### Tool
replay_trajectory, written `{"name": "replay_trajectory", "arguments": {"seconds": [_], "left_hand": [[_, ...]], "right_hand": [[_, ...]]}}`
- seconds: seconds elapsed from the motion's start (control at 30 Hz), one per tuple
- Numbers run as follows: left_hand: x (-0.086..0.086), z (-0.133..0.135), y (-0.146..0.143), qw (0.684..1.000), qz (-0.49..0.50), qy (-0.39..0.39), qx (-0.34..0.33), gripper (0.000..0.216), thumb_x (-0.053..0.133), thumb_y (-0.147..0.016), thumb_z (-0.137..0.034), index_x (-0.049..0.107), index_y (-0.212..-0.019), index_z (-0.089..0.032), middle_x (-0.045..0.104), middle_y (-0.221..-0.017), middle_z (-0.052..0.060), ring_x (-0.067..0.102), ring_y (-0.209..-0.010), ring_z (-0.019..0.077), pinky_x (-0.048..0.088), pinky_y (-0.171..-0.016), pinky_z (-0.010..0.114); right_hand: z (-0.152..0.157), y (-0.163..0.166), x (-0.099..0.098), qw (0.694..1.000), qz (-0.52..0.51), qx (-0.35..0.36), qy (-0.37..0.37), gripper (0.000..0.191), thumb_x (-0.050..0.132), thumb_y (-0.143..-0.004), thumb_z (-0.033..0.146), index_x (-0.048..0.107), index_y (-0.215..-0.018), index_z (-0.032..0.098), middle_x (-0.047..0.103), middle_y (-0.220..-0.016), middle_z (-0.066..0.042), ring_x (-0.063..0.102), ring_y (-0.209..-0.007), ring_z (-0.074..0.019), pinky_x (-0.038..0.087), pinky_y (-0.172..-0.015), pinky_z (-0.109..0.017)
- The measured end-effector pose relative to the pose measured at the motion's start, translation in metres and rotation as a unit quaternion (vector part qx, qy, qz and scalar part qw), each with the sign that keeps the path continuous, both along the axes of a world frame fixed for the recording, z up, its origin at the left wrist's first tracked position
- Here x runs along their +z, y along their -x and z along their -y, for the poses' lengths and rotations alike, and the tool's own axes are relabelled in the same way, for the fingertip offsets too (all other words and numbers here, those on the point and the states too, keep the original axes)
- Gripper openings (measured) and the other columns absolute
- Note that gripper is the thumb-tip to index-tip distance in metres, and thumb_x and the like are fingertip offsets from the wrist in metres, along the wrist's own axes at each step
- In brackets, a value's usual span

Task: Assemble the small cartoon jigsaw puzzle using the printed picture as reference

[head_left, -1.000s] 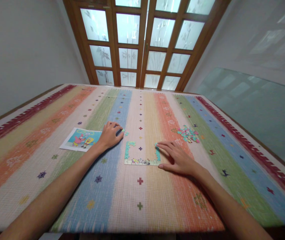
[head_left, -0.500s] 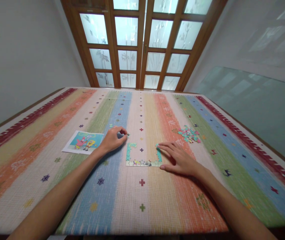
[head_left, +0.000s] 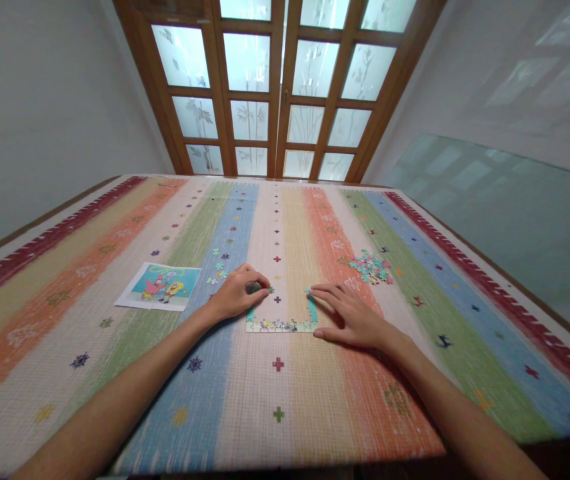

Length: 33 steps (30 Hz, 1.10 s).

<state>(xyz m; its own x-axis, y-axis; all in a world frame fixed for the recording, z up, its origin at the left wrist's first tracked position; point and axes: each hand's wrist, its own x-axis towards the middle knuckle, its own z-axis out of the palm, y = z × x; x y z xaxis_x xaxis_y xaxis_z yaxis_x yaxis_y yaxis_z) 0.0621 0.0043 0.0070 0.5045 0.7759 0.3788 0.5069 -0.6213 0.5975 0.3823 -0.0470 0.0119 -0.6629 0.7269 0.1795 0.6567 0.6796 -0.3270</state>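
A partly built jigsaw frame (head_left: 281,325) lies on the striped tablecloth (head_left: 285,387) in front of me, its bottom edge and two short sides joined. My left hand (head_left: 239,297) is pinched on a small teal puzzle piece (head_left: 268,289) at the top of the frame's left side. My right hand (head_left: 352,315) lies flat and open on the cloth, fingertips touching the frame's right side. A heap of loose puzzle pieces (head_left: 371,267) sits beyond my right hand.
A printed cartoon reference picture (head_left: 159,285) lies to the left of my left hand. A few loose pieces (head_left: 217,274) rest between it and the frame. Wooden glazed doors (head_left: 275,87) stand behind the table; a glass pane (head_left: 505,213) runs along the right.
My left hand has moved right and nearer, from the loose pieces beside the picture to the top of the frame's left side, carrying a small piece. My right hand has stayed put.
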Motion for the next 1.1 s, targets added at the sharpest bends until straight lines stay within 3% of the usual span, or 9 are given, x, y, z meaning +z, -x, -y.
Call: {"name": "replay_trajectory", "arguments": {"seconds": [0.33, 0.57, 1.1], "left_hand": [[0.002, -0.003, 0.009, 0.998, -0.024, -0.063, -0.006, 0.02, 0.056, -0.095, -0.032, 0.071, -0.092, -0.02, 0.07, -0.091, 0.006, 0.06, -0.09, 0.0227, 0.049, -0.088, 0.044], [0.006, 0.008, 0.018, 0.99, -0.069, -0.105, -0.067, 0.023, 0.056, -0.092, -0.03, 0.076, -0.099, -0.022, 0.069, -0.095, 0.008, 0.06, -0.092, 0.0242, 0.05, -0.086, 0.044], [0.001, 0.008, 0.015, 0.983, -0.1, -0.127, -0.083, 0.025, 0.054, -0.095, -0.032, 0.076, -0.104, -0.023, 0.077, -0.107, 0.007, 0.061, -0.101, 0.026, 0.051, -0.092, 0.048]], "right_hand": [[-0.001, -0.001, -0.002, 1.0, -0.001, 0.005, -0.008, 0.071, 0.063, -0.092, 0.061, 0.047, -0.151, 0.025, 0.056, -0.145, -0.015, 0.051, -0.13, -0.0346, 0.044, -0.109, -0.058], [0.0, -0.001, -0.003, 1.0, 0.0, 0.002, -0.009, 0.072, 0.063, -0.091, 0.061, 0.046, -0.151, 0.025, 0.056, -0.145, -0.015, 0.051, -0.129, -0.0347, 0.044, -0.109, -0.058], [-0.001, -0.001, -0.004, 1.0, 0.004, 0.003, -0.014, 0.073, 0.064, -0.091, 0.059, 0.044, -0.153, 0.027, 0.056, -0.146, -0.014, 0.05, -0.131, -0.0348, 0.044, -0.11, -0.057]]}}
